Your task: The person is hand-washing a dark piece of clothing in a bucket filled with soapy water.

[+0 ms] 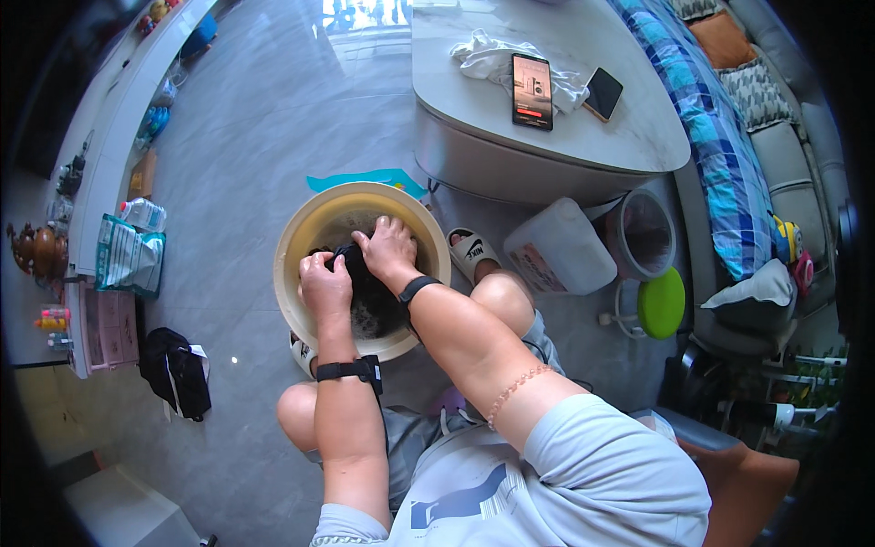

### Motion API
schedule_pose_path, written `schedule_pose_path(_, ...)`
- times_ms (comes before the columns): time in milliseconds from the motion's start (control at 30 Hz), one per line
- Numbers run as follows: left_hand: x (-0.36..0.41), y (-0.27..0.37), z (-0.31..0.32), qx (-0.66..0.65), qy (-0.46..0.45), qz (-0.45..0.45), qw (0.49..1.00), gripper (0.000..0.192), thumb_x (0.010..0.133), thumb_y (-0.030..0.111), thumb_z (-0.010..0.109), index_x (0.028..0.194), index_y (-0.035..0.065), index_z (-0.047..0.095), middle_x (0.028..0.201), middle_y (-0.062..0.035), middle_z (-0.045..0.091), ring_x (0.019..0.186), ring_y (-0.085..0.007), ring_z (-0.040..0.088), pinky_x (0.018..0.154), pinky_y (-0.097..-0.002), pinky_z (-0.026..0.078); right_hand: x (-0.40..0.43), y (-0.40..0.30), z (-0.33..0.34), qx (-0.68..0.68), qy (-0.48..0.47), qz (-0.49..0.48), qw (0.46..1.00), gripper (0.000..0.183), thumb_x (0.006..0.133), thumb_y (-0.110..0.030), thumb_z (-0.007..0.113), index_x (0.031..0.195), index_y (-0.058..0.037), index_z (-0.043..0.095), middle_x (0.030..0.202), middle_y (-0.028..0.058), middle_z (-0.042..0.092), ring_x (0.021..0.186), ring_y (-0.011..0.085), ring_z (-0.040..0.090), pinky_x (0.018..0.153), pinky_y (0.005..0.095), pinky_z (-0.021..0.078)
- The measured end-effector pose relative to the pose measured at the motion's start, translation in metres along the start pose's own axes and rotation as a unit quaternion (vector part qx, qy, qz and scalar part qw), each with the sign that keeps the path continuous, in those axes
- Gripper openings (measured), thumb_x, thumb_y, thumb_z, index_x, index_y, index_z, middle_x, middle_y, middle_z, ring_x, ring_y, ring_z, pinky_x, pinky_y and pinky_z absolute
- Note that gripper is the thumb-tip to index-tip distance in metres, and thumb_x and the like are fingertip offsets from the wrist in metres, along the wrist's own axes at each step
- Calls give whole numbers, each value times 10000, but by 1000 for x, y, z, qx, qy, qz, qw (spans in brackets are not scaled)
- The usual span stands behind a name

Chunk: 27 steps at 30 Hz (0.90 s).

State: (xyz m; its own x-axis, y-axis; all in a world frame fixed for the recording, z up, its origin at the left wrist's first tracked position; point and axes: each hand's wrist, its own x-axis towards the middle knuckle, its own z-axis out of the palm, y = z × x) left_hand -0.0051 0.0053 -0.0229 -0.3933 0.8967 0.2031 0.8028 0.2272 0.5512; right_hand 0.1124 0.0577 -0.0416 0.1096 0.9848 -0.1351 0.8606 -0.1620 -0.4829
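Note:
A cream plastic basin [288, 316] stands on the floor between my feet, with foamy water inside. In it lies a wet black cloth [372, 290], partly bunched up and partly under the water. My left hand [326, 284] pinches the cloth near the basin's left side, thumb against bent fingers. On the far right side of the same cloth is my right hand [389, 247], its thumb on the fabric and its fingers curled over; the fingertips are partly hidden. Both wrists wear black straps.
A table [465, 137] at the upper right bears a white cloth [478, 56] and two phones [532, 92]. Right of the basin stand a plastic jug [560, 249], a bin [642, 236] and a green-topped stool [661, 303]. A black bag [176, 372] lies at left.

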Motion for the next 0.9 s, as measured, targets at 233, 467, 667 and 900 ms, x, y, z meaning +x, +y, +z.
schedule_pose_path(233,0,-25,26,41,-23,46,998,496,851,85,628,1345,52,611,1462,-213,496,1296,-398,540,1059,-455,471,-3,3,15,-46,-94,-126,986,633,1007,-488,537,1554,-194,416,1655,210,248,1508,449,236,1159,651,281)
schedule_pose_path(467,-8,-54,48,12,-127,-146,981,721,891,194,687,1526,13,397,1549,-344,355,1415,-493,405,1152,-490,392,-5,9,35,-79,-170,-152,970,390,941,-375,630,1228,-124,709,1457,192,564,1388,415,470,1007,594,476)
schedule_pose_path(667,4,-34,64,-166,-151,-278,934,754,898,551,696,1320,-67,602,1297,-292,652,1257,-436,599,1100,-454,443,29,29,15,185,-187,9,965,412,744,-208,758,1128,-61,757,1037,171,762,972,301,728,851,396,573)
schedule_pose_path(900,16,-54,31,-715,-189,-402,540,463,1034,528,442,1091,135,680,982,-102,702,864,-283,695,743,-450,595,-34,-51,-63,348,-266,-163,884,469,789,-252,752,1189,-11,705,1072,143,728,1008,223,690,940,346,536)
